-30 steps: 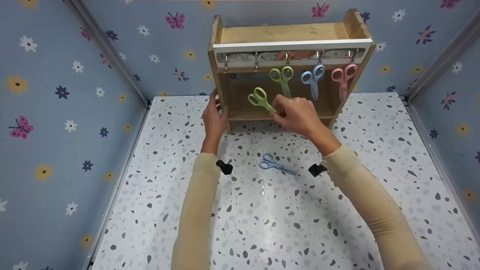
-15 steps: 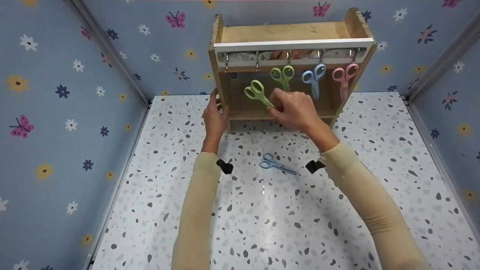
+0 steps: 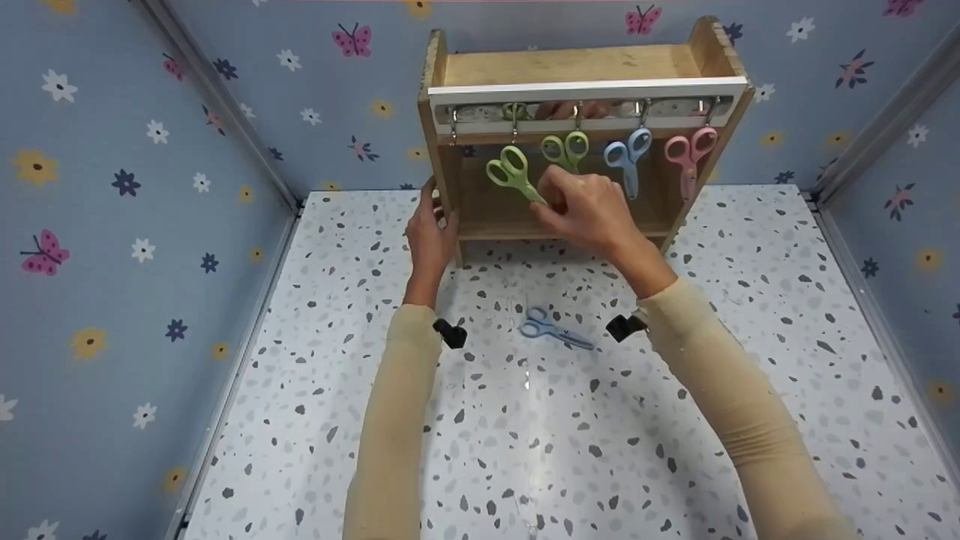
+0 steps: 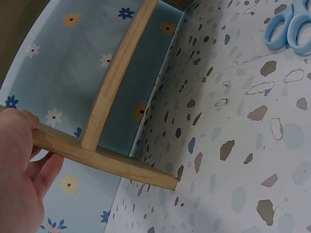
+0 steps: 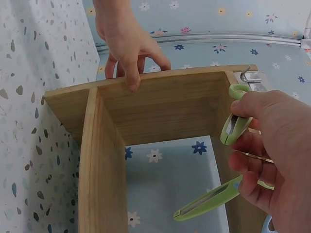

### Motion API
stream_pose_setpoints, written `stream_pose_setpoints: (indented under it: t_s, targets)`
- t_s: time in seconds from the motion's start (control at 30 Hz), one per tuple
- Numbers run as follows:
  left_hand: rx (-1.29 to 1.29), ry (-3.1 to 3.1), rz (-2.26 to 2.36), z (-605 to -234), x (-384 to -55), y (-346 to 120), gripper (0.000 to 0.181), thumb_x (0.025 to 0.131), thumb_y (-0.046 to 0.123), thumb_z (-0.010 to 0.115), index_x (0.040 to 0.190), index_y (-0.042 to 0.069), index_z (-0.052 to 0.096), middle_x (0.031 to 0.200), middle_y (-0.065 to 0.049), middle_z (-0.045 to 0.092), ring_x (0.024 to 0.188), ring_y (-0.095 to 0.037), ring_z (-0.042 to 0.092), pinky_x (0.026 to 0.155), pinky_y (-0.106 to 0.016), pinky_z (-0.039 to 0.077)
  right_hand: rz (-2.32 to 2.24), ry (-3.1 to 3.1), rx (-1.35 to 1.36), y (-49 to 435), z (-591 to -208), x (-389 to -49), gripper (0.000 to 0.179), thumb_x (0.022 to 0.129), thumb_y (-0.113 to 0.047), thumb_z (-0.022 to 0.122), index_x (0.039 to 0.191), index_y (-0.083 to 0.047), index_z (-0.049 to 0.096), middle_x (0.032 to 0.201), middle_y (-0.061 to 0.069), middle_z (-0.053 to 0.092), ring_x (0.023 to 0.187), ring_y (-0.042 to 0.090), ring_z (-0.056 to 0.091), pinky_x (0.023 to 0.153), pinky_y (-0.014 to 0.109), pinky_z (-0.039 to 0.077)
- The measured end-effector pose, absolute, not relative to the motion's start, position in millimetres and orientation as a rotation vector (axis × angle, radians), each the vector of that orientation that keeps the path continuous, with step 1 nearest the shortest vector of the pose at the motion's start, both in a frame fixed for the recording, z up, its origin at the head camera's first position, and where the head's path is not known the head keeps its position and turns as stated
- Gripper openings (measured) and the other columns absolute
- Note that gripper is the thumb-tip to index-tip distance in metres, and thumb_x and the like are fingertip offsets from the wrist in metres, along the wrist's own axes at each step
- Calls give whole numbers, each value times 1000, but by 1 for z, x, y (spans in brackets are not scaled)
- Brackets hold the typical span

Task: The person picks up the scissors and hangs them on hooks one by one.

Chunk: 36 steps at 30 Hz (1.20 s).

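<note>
My right hand (image 3: 589, 206) pinches a pair of green scissors (image 3: 510, 171) by the blade end. Their handle loops point up and left, just below the second hook (image 3: 514, 133) from the left. In the right wrist view, the held scissors (image 5: 236, 130) stand close to the hook rail, and other green blades (image 5: 206, 201) hang beyond the fingers. My left hand (image 3: 430, 232) grips the left side panel of a wooden shelf (image 3: 570, 66), thumb inside and fingers outside. Green scissors (image 3: 566, 148), blue scissors (image 3: 628, 154) and pink scissors (image 3: 690, 154) hang from the hooks on the right.
Another pair of blue scissors (image 3: 551, 328) lies on the speckled table (image 3: 570, 435) in front of the shelf. The leftmost hook (image 3: 452, 127) carries nothing. Flowered walls (image 3: 112, 225) enclose the table at the left, back and right.
My right hand has moved up and slightly left, raising the green scissors' loops toward the second hook. My left hand stays on the side panel.
</note>
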State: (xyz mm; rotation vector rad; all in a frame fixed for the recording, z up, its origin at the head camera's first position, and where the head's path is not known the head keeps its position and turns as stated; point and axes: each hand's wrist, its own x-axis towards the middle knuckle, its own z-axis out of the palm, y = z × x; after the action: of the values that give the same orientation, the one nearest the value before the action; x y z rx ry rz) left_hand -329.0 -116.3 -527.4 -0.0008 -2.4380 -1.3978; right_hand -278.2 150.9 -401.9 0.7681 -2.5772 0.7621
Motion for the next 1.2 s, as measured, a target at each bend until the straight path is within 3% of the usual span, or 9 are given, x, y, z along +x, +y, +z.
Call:
stream_pose_setpoints:
  t_s: [0.2,0.5,1.2]
  targets:
    - [2,-2432,-1411,-527,-330,-116,64,114,9,64,174,12,39,166,-19,61,149,-36,67,124,-53,59,812,-2588,749,150,-401,-281,19,104,-23,80,108,-6,71,80,14,70,72,28,59,67,35,41]
    - [35,-2460,-1388,-527,-330,-116,65,114,12,64,174,15,38,168,-16,60,149,-32,67,124,-46,59,889,-2572,752,148,-404,-285,21,104,-21,80,108,-3,70,82,17,70,72,27,58,69,34,41]
    - [32,-2474,-1368,-528,-331,-117,66,114,11,65,175,14,38,168,-15,60,149,-31,67,125,-43,59,1116,-2505,684,142,-421,-288,20,105,-17,78,111,0,69,85,15,69,74,17,56,67,26,43]
